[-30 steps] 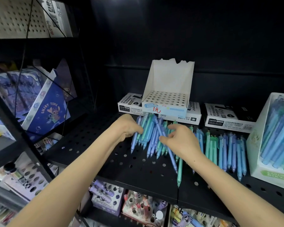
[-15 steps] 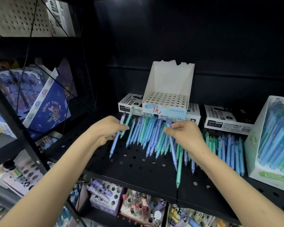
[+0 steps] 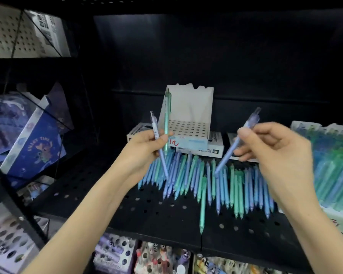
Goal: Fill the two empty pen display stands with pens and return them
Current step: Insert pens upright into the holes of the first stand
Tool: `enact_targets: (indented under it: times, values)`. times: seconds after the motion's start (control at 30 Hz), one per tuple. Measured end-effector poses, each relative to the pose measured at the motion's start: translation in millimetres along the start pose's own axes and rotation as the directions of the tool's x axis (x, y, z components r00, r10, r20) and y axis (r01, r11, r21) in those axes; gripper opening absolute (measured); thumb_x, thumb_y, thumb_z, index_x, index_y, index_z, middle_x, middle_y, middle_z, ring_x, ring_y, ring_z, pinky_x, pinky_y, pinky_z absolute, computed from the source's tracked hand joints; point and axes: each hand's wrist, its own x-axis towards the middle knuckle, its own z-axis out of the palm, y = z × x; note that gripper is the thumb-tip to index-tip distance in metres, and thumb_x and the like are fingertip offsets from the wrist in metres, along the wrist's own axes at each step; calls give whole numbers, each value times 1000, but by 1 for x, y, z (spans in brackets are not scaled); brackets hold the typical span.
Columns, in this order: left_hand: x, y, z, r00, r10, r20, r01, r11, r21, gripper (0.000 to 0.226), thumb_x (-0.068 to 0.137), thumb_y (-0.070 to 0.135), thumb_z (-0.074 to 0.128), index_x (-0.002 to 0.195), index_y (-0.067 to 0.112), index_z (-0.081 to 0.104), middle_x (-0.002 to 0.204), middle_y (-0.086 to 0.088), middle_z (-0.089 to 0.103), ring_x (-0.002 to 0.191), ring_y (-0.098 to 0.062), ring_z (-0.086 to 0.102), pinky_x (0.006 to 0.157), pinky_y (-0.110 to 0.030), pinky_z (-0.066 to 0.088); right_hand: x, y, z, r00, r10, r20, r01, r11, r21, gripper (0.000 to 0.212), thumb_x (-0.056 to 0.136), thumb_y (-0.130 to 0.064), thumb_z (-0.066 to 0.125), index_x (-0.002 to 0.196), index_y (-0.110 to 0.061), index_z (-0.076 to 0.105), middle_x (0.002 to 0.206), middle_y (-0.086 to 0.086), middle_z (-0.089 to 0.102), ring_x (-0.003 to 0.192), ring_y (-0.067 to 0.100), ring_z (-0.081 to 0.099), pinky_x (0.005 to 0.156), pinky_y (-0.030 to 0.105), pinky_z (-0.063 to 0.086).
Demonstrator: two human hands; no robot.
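Empty pen display stand (image 3: 188, 123) sits at the back of the black perforated shelf (image 3: 151, 212), centre, perched on top of flat white boxes (image 3: 216, 149). Its hole grid is bare, torn white back flap upright, a red handwritten price mark on the front lip. I only see this one empty stand from my feed.

My left hand (image 3: 145, 153) is raised in front of the stand's left edge, fingers closed round two pens: a green pen (image 3: 166, 119) held near upright, its top overlapping the stand's left wall, and a pale lilac/white pen (image 3: 156, 139) tilted a bit left, tip pointing down toward the pile. My right hand (image 3: 277, 147) is up on the right, thumb & fingers pinched on one blue pen (image 3: 236, 143), held at a slant w/ clip end up-right and tip down-left, just above the pens on the shelf. That hand is motion-blurred, so exact finger contact is hard to read.

Loose pens (image 3: 210, 182), blue, green, lilac, lie in a row across the shelf in front of the stand, tips toward me; one green one (image 3: 202, 204) sticks out further than the rest, close to the shelf's front edge. Far right, a full pen stand (image 3: 333, 169) w/ blue-green pens, blurred. Left side: a blue cartoon-print box (image 3: 36, 143) leaning on the next rack. Below the shelf, more stationery displays (image 3: 115, 256), details unclear.
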Motion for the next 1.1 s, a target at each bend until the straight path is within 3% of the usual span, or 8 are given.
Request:
enact_targets:
  times: [0.1, 0.23, 0.4, 0.5, 0.67, 0.83, 1.0, 1.1]
  values:
    - [0, 4, 36, 996, 30, 80, -17, 988, -153, 17, 95, 4, 45, 104, -3, 57, 62, 15, 65, 70, -10, 42, 68, -23, 42, -4, -14, -37, 992, -65, -113, 62, 998, -30, 7, 75, -32, 68, 75, -24, 68, 66, 2, 70, 57, 18, 66, 53, 20, 52]
    - [1, 9, 82, 971, 56, 231, 16, 955, -297, 21, 96, 6, 42, 97, 6, 63, 67, 9, 59, 75, -9, 47, 76, -27, 41, -11, -20, -91, 960, -86, -267, 67, 995, -80, 9, 67, -44, 70, 69, -35, 69, 66, -6, 70, 55, 11, 64, 50, 17, 49]
    - [5, 6, 133, 924, 49, 380, 131, 891, -435, 23, 96, 7, 41, 95, 3, 63, 69, -3, 40, 60, -13, 41, 54, -22, 43, -25, -16, -150, 875, -105, -474, 8, 980, -201, 9, 80, -28, 68, 76, -27, 59, 61, -13, 68, 53, 6, 64, 49, 14, 48]
    - [7, 2, 155, 903, 54, 426, 131, 910, -394, 21, 96, 6, 41, 94, 4, 62, 67, -3, 43, 61, -13, 44, 53, -21, 44, -32, -7, -172, 826, -139, -546, -48, 948, -314, 12, 82, -20, 70, 77, -26, 60, 62, -9, 69, 53, 7, 64, 49, 16, 49]
    - [11, -6, 172, 881, 94, 464, 30, 967, -252, 20, 96, 8, 44, 94, 11, 64, 67, 0, 52, 64, -13, 53, 64, -25, 51, -36, 7, -174, 818, -228, -528, -111, 839, -533, 13, 79, -26, 72, 76, -29, 59, 69, -1, 67, 66, 19, 67, 63, 33, 54]
    - [8, -10, 171, 864, 126, 488, -24, 978, -209, 19, 94, 8, 46, 98, 11, 64, 66, 2, 52, 65, -11, 52, 63, -23, 49, -35, 19, -173, 836, -188, -515, -192, 779, -597, 14, 78, -30, 72, 83, -21, 63, 72, -5, 67, 67, 12, 66, 67, 25, 54]
    - [4, -7, 163, 842, 143, 520, -51, 981, -186, 28, 80, 17, 55, 105, 9, 63, 64, 2, 53, 62, -8, 53, 59, -19, 49, -35, 25, -165, 879, -82, -469, -278, 710, -647, 15, 77, -33, 71, 81, -22, 61, 69, -15, 61, 66, 0, 59, 60, 11, 40]
    - [1, -7, 162, 837, 135, 531, -55, 985, -164, 32, 77, 18, 57, 106, 7, 63, 62, 3, 57, 61, -8, 54, 59, -19, 49, -35, 24, -168, 897, -25, -442, -308, 681, -664, 17, 76, -36, 71, 78, -20, 65, 69, -15, 62, 66, -1, 57, 57, 11, 37]
